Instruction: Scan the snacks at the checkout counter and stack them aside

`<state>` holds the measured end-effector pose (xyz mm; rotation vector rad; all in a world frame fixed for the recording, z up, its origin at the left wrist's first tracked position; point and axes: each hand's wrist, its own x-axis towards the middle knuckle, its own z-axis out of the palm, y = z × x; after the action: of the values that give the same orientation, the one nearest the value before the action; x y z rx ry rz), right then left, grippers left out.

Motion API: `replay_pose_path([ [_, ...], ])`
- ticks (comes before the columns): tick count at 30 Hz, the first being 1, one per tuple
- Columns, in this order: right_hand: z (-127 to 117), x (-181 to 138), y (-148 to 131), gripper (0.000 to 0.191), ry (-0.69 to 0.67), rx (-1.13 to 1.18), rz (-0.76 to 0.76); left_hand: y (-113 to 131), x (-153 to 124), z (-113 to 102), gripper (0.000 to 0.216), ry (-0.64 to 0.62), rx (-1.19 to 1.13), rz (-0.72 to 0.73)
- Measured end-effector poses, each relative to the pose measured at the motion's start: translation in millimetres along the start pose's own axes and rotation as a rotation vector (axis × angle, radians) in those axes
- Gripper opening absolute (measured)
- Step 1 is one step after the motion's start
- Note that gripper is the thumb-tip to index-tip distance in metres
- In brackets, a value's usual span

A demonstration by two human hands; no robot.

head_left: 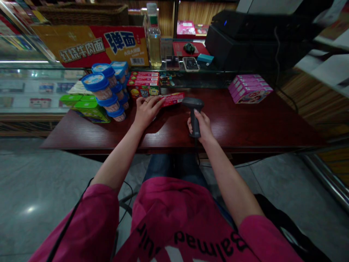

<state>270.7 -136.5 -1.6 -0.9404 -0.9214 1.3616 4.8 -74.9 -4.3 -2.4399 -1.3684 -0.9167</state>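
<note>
My right hand (203, 125) is wrapped round the handle of a black barcode scanner (194, 105), its head turned towards the left. My left hand (148, 108) grips the left end of a small flat red box (174, 99), palm down, low over the desk. The scanner's head is close to the right end of this box. Just behind my left hand, several similar red boxes (143, 85) are stacked together. Part of the held box is hidden under my fingers.
Blue-lidded tubs (102, 92) stand stacked at the left, beside green packs (91, 109). Pink-purple boxes (250, 89) sit at the right of the dark wooden desk (231, 127). On the glass shelf behind are a bottle (155, 43), a phone (191, 64) and a printed carton (92, 47).
</note>
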Motion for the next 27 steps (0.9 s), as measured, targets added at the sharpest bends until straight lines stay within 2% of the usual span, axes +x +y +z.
replay_pose_path([
  [6,-12,4,-3,0.052,0.088,0.062,-0.048,-4,1,0,0.040,0.055,-0.088,0.067],
  [8,-28,7,-9,0.049,0.147,0.088,-0.067,2,5,3,0.038,0.108,-0.134,0.100],
  [11,-67,12,-24,0.049,0.251,0.118,-0.105,21,18,16,0.035,0.163,-0.176,0.104],
  [15,-134,12,-51,0.049,0.427,0.126,-0.196,67,51,44,0.034,0.126,-0.236,0.106],
  [21,-221,3,-86,0.053,0.642,0.145,-0.351,156,110,96,0.047,-0.063,-0.383,0.357],
  [24,-244,-1,-92,0.054,0.744,0.208,-0.412,201,137,127,0.049,-0.080,-0.409,0.398],
  [27,-249,-3,-92,0.056,0.787,0.261,-0.466,238,160,156,0.044,-0.049,-0.400,0.390],
])
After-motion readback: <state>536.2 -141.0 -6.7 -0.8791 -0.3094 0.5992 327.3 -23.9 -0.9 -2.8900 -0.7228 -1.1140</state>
